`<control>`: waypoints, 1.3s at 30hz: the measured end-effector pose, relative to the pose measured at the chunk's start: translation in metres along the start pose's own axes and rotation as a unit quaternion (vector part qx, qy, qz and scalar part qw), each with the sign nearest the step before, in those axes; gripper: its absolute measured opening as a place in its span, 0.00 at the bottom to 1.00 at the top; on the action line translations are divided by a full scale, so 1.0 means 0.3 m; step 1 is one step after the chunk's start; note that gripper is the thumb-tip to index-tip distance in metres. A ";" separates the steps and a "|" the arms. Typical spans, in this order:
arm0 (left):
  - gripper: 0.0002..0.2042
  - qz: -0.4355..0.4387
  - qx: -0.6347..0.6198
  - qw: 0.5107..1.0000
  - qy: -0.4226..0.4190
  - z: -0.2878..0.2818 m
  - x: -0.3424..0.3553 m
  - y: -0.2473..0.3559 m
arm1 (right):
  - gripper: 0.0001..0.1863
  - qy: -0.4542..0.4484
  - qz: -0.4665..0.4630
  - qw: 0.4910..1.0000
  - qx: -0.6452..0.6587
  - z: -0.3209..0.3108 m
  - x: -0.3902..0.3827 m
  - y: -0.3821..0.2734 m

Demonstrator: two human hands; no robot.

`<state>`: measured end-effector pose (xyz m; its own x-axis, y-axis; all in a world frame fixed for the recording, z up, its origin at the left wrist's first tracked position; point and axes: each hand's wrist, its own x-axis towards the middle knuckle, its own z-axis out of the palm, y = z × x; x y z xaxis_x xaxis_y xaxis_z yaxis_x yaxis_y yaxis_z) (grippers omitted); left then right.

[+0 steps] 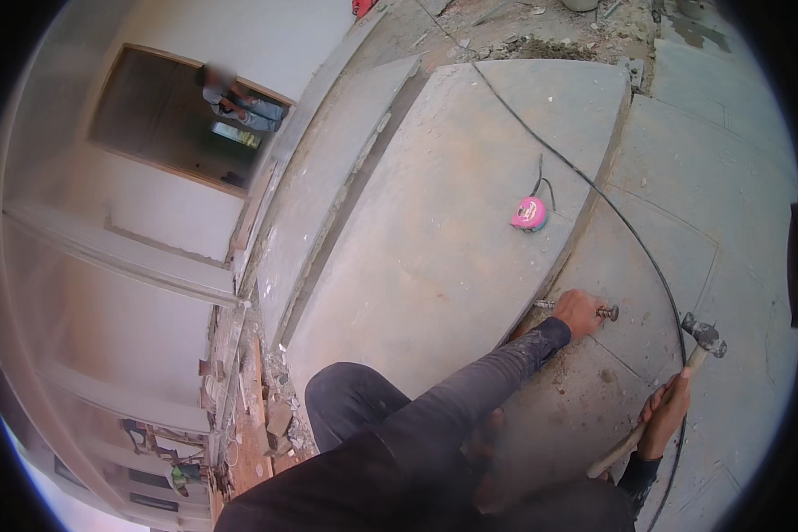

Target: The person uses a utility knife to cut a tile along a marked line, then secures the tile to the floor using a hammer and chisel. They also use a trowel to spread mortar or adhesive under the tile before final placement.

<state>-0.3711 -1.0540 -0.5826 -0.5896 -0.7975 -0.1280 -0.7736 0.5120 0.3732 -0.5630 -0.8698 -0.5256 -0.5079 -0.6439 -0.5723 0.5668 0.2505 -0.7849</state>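
Note:
My left hand [580, 315] is closed around a short steel chisel [608, 312], which lies nearly level. Its mushroomed head sticks out on the right of my fist, and its other end points left at the edge of the raised concrete slab [443, 204]. I cannot tell whether the tip touches the slab. In my right hand [667, 412] is a hammer, gripped by its wooden handle; the worn metal head [704, 335] is up and to the right of the chisel, apart from it. A pink tape measure [529, 215] with a dark strap rests on the slab.
A black cable [585, 177] runs across the slab and down past the hammer. Lower paving [683, 222] with scored lines lies to the right. Rubble and boards [259, 417] line the left side. A person [239, 102] sits in a wall opening.

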 end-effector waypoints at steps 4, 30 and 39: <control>0.08 -0.012 0.041 0.998 0.047 -0.085 -0.045 -0.051 | 0.21 0.145 -0.087 0.963 0.210 0.047 0.057 -0.117; 0.14 -0.032 0.011 0.998 0.052 -0.008 -0.003 0.025 | 0.25 0.065 -0.106 0.988 0.095 -0.062 0.071 -0.152; 0.11 -0.005 0.016 0.996 0.084 0.042 -0.026 -0.019 | 0.26 -0.105 0.030 0.992 -0.067 0.031 0.031 0.056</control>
<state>-0.3649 -1.0466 -0.5953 -0.5372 -0.8431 0.0253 -0.7872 0.5119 0.3438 -0.5522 -0.8782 -0.5419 -0.3209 -0.7577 -0.5683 0.4930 0.3786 -0.7833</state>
